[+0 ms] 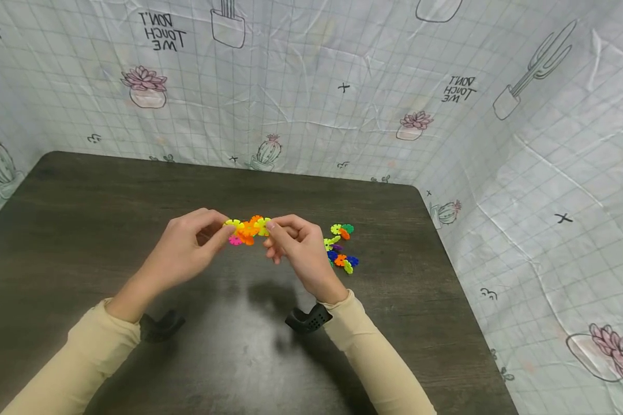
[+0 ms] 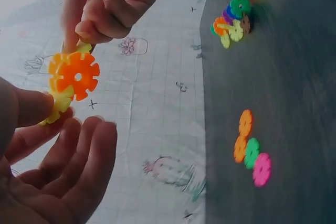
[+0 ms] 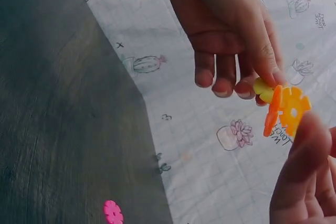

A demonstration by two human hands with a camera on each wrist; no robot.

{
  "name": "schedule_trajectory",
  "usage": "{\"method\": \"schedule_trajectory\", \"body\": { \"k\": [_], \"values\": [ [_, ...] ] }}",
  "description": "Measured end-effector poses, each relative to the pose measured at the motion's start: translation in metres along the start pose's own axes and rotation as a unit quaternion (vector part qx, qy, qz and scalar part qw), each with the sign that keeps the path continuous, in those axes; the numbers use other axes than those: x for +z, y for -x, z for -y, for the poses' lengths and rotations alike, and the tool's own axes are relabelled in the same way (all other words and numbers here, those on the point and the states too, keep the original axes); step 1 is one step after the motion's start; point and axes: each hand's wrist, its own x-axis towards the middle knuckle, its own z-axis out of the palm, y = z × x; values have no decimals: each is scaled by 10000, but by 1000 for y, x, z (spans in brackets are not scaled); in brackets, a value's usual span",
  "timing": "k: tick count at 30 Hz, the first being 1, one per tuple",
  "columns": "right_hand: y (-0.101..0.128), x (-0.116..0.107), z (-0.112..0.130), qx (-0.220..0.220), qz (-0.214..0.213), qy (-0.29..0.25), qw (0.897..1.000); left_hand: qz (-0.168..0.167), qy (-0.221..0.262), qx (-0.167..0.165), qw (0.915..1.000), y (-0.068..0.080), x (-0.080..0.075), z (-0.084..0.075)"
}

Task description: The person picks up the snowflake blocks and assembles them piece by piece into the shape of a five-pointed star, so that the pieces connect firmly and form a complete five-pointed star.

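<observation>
Several flower-shaped plastic discs with slotted edges are joined in a short chain, held up over the table between both hands. Orange discs (image 2: 77, 76) form its middle, with a yellow disc (image 1: 233, 223) at the left end and another yellow disc (image 1: 263, 225) at the right. My left hand (image 1: 187, 242) pinches the left yellow disc between thumb and forefinger. The right hand (image 1: 308, 253) pinches the right one the same way, its other fingers loosely bent. Fingertips partly hide both yellow discs.
On the dark table (image 1: 109, 202) lie a pink disc (image 2: 262, 170), a green disc (image 2: 252, 153) and orange discs (image 2: 245, 123). Beyond the right hand sits a cluster of joined colourful discs (image 1: 341, 260). A printed curtain (image 1: 301, 86) hangs around the table's far and right edges.
</observation>
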Motion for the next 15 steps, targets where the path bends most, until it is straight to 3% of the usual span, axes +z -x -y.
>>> {"method": "schedule_trajectory", "body": {
  "k": [3,7,10,15],
  "values": [
    [0,-1,-2,113,-105,81,9998,254,616,-494,9966,0,3,3],
    [-1,0,-5,207,-214,118,9995,492,1479,-1046,9822,-1,4,4],
    [-2,0,-6,212,-235,95,9995,554,1799,-1112,9758,-1,3,4],
    [-4,2,-5,199,-201,-45,9996,537,1835,-1144,9749,-3,3,2]
  ]
}}
